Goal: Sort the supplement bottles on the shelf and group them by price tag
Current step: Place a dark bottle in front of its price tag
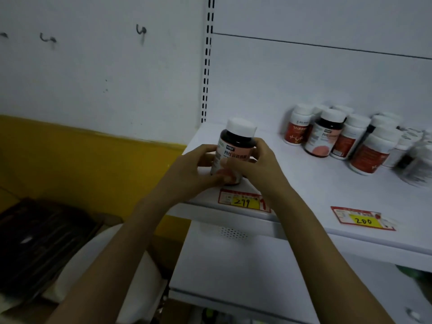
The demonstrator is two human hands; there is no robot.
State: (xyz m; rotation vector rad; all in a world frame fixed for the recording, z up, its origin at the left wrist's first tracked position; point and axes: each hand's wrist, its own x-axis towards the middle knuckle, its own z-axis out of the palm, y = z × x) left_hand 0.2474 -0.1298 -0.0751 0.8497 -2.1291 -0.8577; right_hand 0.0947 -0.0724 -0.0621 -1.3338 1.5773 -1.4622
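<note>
Dark-bodied and white-capped, the supplement bottle is being gripped from both sides: the left hand is curling its fingers round the lower left of the pink label, and the right hand is wrapping the right side, its thumb crossing the front. The bottle is standing almost upright, label towards the camera. That suits either reading it or squaring it up, though which of the two I cannot tell. The fingers are hiding its base, so whether it is resting on the shelf or hanging just above it is unclear.

It is sitting at the shelf's left end, just behind the 299 price tag on the front lip, which is probably why it is being held there: judging by the task, this spot is serving as the 299 group, and so far it is the only bottle in it.

Further right, the 200 price tag is showing on the same lip. Behind it, well apart from the held bottle, a cluster of bottles is crowding together near the back panel, red-labelled and dark ones mixed, seemingly awaiting sorting.
</note>
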